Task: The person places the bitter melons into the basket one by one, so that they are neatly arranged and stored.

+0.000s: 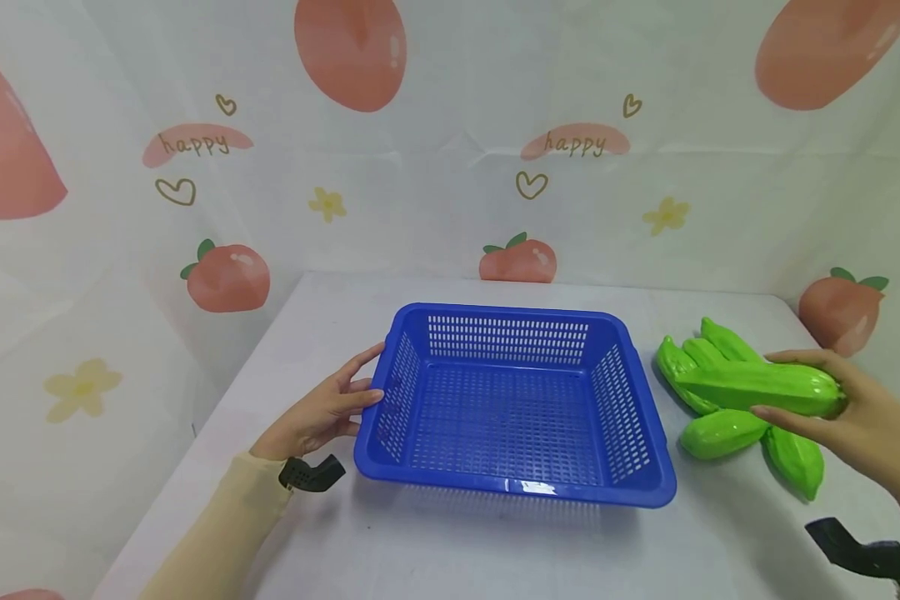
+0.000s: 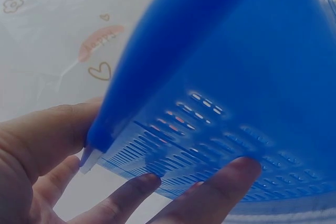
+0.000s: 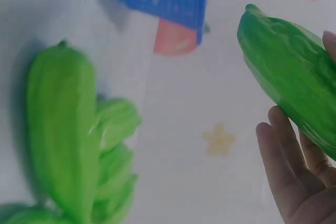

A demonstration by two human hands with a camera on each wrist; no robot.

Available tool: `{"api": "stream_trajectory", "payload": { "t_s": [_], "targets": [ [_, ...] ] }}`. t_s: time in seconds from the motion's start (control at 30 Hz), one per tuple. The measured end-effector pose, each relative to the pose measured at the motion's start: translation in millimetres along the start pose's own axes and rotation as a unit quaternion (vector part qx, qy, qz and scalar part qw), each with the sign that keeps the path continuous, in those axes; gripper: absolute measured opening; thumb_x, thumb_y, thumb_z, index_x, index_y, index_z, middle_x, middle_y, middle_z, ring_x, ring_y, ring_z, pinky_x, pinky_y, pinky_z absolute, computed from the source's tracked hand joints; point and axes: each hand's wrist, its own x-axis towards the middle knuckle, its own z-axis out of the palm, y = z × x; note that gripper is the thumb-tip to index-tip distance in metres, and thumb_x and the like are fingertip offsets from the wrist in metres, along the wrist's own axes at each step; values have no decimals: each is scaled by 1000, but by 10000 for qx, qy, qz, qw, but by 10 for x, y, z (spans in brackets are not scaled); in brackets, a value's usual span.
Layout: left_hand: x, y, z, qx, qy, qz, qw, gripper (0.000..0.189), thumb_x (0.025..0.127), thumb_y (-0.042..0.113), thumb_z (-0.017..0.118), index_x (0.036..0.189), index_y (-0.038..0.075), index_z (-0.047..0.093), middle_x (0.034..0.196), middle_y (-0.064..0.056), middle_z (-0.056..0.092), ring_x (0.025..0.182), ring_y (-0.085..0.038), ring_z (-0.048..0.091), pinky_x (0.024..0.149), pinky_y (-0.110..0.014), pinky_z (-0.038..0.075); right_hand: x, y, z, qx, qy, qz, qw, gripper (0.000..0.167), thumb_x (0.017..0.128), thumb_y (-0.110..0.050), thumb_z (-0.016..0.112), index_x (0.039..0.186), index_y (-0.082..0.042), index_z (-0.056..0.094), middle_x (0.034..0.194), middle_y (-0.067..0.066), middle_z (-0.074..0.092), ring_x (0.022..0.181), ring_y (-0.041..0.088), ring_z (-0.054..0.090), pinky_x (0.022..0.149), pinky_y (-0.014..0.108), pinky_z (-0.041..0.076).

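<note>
Green and glossy, the ribbed gourd (image 1: 761,388) hung in the person's right hand (image 1: 862,417), to the right of the blue basket (image 1: 457,482) and above a heap of other gourds (image 1: 723,433) lying that same side of it. Of the two hands, the right was parted only by the gourd's girth, thumb along one side, fingers along the other. The left hand (image 1: 318,417) had the basket's left end, thumb at the rim and fingers spread, fairly straight, against the slotted outer wall. I couldn't tell whether the basket sat wholly on the table (image 1: 345,550). Beyond it rose a pale backdrop (image 1: 420,217) printed with fruit and hearts. To my eye, the step in hand was lifting one gourd off the heap while the basket was steadied. Any next move called for a sure grip on that slick-looking skin, enough height over the heap, and a steady left hand.
</note>
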Motion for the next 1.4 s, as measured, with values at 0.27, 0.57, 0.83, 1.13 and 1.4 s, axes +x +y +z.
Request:
{"api": "stream_trajectory", "payload": {
  "t_s": [0.27, 0.57, 0.83, 1.13, 1.4],
  "targets": [
    [0, 13, 3, -29, -27, -4, 10000, 79, 95, 16, 62, 154, 39, 15, 144, -26, 42, 104, -29, 67, 85, -52, 56, 229, -305, 139, 678, -305, -728, 9946, 62, 72, -1, 82, 126, -15, 54, 111, -30, 51, 88, -12, 50, 71, 0, 42],
    [-7, 0, -9, 82, -71, 22, 9999, 79, 95, 19, 62, 154, 39, 13, 143, -26, 43, 104, -30, 66, 85, -52, 55, 400, -609, 327, 1462, -961, -932, 9802, 69, 80, 6, 73, 138, -18, 45, 102, -11, 59, 79, 4, 59, 64, 14, 53],
    [-17, -13, -17, 65, -67, 24, 10000, 77, 96, 18, 61, 153, 41, 15, 140, -22, 48, 104, -31, 67, 85, -53, 55, 509, -857, 544, 1789, -1486, -570, 9709, 61, 87, -4, 70, 133, -19, 34, 101, -5, 62, 86, 5, 64, 72, 18, 56],
    [-29, -6, -16, 41, -67, -15, 10000, 78, 95, 18, 62, 153, 41, 14, 140, -22, 47, 104, -31, 66, 85, -53, 55, 597, -1150, 718, 2266, -2024, -341, 9521, 56, 90, -12, 68, 135, -13, 35, 114, 7, 57, 101, 7, 63, 82, 20, 54],
    [-14, -5, -7, 20, -34, -46, 10000, 78, 95, 18, 62, 153, 42, 15, 145, -24, 42, 107, -31, 65, 86, -54, 55, 748, -1272, 837, 2649, -2509, -427, 9301, 62, 92, -17, 67, 146, -21, 36, 126, 13, 54, 114, 21, 62, 87, 28, 56]
  ]
}}
